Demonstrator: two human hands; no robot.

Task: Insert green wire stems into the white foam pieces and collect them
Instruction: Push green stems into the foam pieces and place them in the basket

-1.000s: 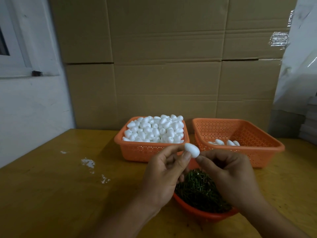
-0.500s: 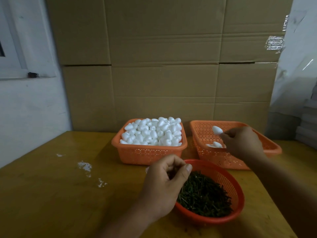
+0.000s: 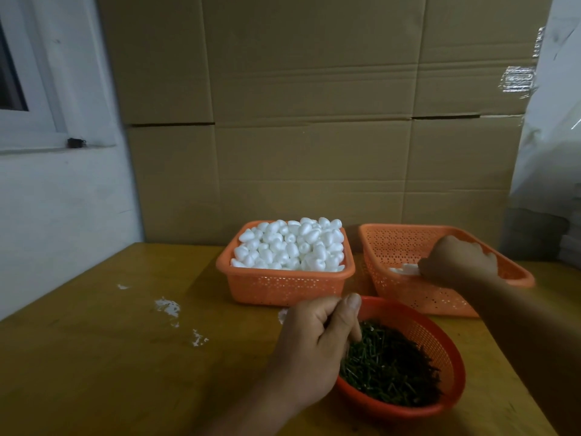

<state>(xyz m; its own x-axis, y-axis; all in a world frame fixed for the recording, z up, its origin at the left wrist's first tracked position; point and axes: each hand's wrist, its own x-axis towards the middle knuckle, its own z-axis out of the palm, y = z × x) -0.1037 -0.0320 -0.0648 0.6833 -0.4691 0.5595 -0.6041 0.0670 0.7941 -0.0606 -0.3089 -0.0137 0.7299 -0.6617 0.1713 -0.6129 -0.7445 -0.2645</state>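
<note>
A square orange basket (image 3: 284, 286) at the table's middle is heaped with white foam pieces (image 3: 290, 245). To its right, a second orange basket (image 3: 396, 237) holds a few foam pieces (image 3: 404, 269). My right hand (image 3: 459, 261) is down inside this basket, its curled fingertips on a blurred white foam piece. A round orange basket (image 3: 440, 341) near me is full of green wire stems (image 3: 390, 369). My left hand (image 3: 314, 347) reaches over its left rim, fingers curled down into the stems. Any stem between the fingers is hidden.
The yellow wooden table (image 3: 110, 357) has white foam crumbs (image 3: 166, 306) on its left half. Stacked cardboard boxes (image 3: 314, 121) form a wall right behind the baskets. A white wall with a window frame (image 3: 31, 127) stands at the left.
My right hand carried the foam piece from in front of me to the right basket and lowered into it. My left hand dropped from the piece into the green stems.
</note>
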